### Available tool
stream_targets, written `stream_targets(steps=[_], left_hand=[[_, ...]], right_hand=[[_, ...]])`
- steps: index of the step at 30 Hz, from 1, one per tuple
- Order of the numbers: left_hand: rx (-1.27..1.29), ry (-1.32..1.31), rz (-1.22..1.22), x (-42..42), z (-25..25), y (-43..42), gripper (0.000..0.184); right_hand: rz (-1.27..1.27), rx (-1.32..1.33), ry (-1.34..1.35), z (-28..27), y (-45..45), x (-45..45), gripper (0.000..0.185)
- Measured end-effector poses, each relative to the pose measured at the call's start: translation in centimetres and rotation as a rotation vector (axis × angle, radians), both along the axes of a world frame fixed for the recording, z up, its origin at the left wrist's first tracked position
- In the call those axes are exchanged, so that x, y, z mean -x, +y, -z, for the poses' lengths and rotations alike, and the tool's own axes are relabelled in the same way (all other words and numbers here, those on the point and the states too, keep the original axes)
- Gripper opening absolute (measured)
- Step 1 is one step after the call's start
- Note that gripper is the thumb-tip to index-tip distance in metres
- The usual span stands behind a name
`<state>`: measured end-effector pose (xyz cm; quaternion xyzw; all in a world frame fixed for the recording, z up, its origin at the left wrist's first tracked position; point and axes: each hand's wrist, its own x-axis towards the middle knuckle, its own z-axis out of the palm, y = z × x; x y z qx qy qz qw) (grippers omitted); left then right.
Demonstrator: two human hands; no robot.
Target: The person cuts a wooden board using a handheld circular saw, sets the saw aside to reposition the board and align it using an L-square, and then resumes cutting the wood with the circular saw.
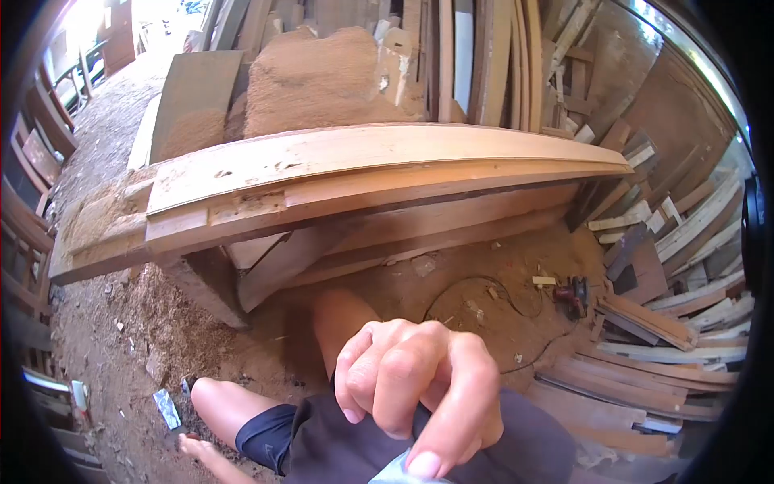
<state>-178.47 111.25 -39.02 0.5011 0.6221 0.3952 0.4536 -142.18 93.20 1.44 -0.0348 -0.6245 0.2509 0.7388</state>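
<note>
Item: pale sheet-like piece [389, 470], one, at six o'clock; smooth, light blue-grey, only its upper end in view, the rest cut off by the lower edge. We hold it pinched in our right hand [419, 391], fingers curled.
Our left hand [193, 446], between seven and eight o'clock, low over the ground; small and partly cut off, its grip we cannot tell. Near it, a silvery-blue packet [167, 409].
Ground [451, 282]: brown earth, littered with chips and shavings.
Power tool [571, 297], red and dark, toward four o'clock; looping black cord [459, 282].
Bench [266, 230], crossing from nine to two o'clock; on it, a pale board [347, 153], pitted toward its left end.
Stacked planks [677, 306], three o'clock.
Sawdust heap [322, 85], eleven o'clock.
Upright boards [496, 64], one o'clock.
Bright opening [81, 40], ten o'clock.
</note>
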Motion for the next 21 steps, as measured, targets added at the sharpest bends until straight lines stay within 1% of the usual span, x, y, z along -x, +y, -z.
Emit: stream_targets(steps=[2, 4, 6, 8, 9, 11, 12, 13, 14, 16, 18, 20, 21], left_hand=[[0.102, 0.091, 0.113, -1.6, 4.2, -2.3, 0.036], [0.163, 0.183, 0.222, -3.0, 7.1, -4.1, 0.038], [0.2, 0.261, 0.303, -4.2, 8.9, -5.0, 0.039], [0.22, 0.325, 0.36, -5.1, 10.0, -5.4, 0.04], [0.229, 0.354, 0.379, -5.4, 10.4, -5.5, 0.041], [0.242, 0.408, 0.412, -5.5, 11.5, -5.8, 0.042], [0.253, 0.423, 0.421, -5.6, 11.6, -5.8, 0.043], [0.26, 0.439, 0.437, -5.5, 11.8, -5.7, 0.044], [0.269, 0.45, 0.451, -5.6, 11.9, -5.6, 0.044], [0.285, 0.478, 0.468, -5.7, 11.3, -5.6, 0.046], [0.295, 0.505, 0.495, -5.2, 11.5, -5.1, 0.047], [0.305, 0.529, 0.511, -4.3, 11.2, -5.0, 0.048], [0.316, 0.54, 0.541, -3.6, 10.4, -4.7, 0.049]], right_hand=[[0.032, 0.041, -0.082, 0.2, 0.1, 0.3, 0.009], [0.077, -0.081, -0.027, 0.5, 1.0, 0.6, 0.025], [0.084, -0.17, 0.035, 0.8, 1.5, 1.5, 0.019], [0.092, -0.246, 0.075, 0.8, 1.9, 1.9, 0.016], [0.087, -0.254, 0.053, 0.6, 1.8, 1.4, 0.015], [0.043, -0.209, -0.108, 0.3, 1.3, -0.1, 0.015], [-0.028, -0.127, -0.174, -0.1, 0.3, -1.3, 0.019], [0.121, -0.102, -0.233, 0.2, -0.2, -1.7, 0.009], [0.19, -0.1, -0.192, 0.1, 0.1, -2.1, 0.013], [0.786, 0.022, -0.059, 1.3, 0.9, -2.2, 0.016], [1.382, 0.104, -0.522, 1.1, 1.2, -6.4, 0.026], [1.549, 0.217, -0.815, 1.7, 3.1, -8.6, 0.034], [1.503, 0.22, -0.841, 1.7, 4.3, -9.1, 0.032]])
